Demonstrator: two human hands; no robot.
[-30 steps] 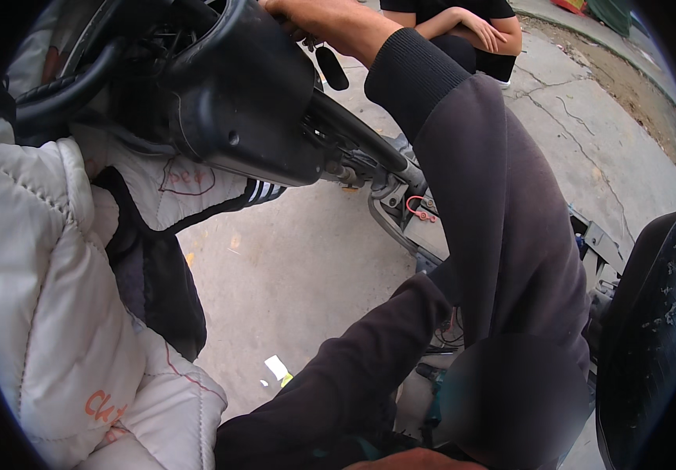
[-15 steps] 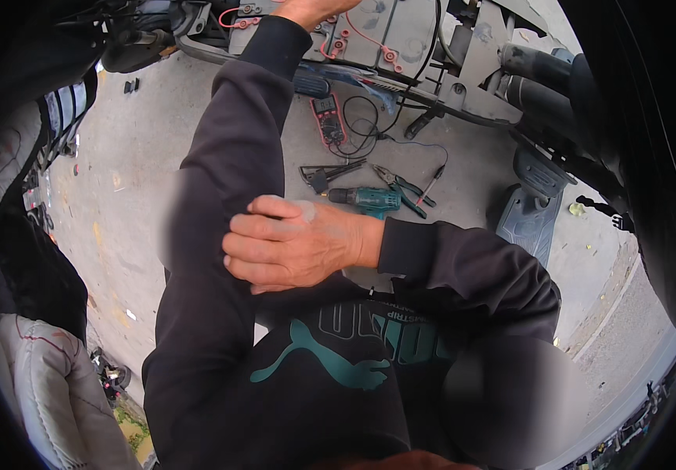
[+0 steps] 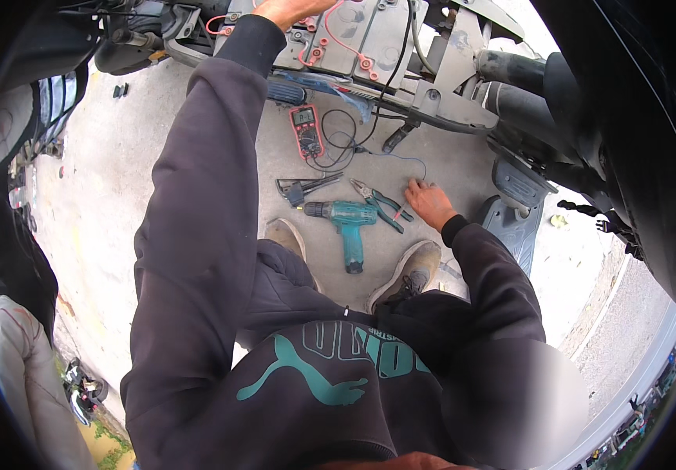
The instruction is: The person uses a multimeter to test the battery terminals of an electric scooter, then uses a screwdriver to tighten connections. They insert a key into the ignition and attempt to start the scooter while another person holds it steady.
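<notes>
My left hand (image 3: 295,9) reaches over a row of grey batteries (image 3: 389,35) with red wires and terminals at the top edge; its fingertips are cut off by the frame. Down on the ground, my right hand (image 3: 432,206) has its fingers pinched at the end of a thin blue wire (image 3: 401,156). That wire leads to a slim probe, whose pinkish shaft (image 3: 402,213) lies across the pliers (image 3: 381,202). Left of the pliers are a teal cordless drill (image 3: 349,223) and a folding hex key set (image 3: 307,187). A red and black multimeter (image 3: 307,133) lies nearer the batteries, its leads coiled beside it.
The open vehicle frame (image 3: 432,100) spans the top, with a footrest (image 3: 520,186) on the right. My shoes (image 3: 410,270) stand just below the drill. A grey padded seat (image 3: 21,368) is at the left, and a strap with a black buckle (image 3: 606,225) hangs at the right.
My right hand has left my left forearm and moved down to the probe on the ground, closing its fingers there. My left hand stays over the batteries. The view has shifted slightly.
</notes>
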